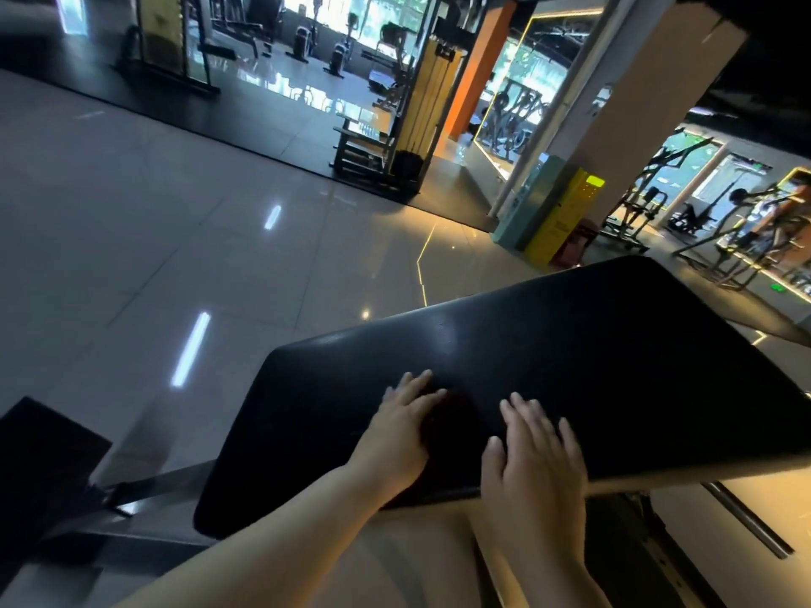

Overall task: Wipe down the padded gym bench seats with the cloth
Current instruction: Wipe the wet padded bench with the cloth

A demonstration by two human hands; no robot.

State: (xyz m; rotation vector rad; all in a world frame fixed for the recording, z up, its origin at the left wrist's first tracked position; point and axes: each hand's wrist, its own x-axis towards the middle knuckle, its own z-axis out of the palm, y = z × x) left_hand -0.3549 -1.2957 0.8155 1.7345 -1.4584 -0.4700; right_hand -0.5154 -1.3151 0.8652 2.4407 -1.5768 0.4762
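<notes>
Gym floor [175,212], bench pad [570,366], left hand [403,427] flat on cloth [452,416] (perhaps red), right hand [535,458] flat

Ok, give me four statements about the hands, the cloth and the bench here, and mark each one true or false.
1. The left hand and the right hand both lie on the black bench pad. True.
2. The right hand grips a spray bottle. False: it lies flat with its fingers spread and holds nothing.
3. The left hand presses on a dark reddish cloth. True.
4. The floor around the bench is carpeted. False: it is glossy tile that reflects the lights.
</notes>
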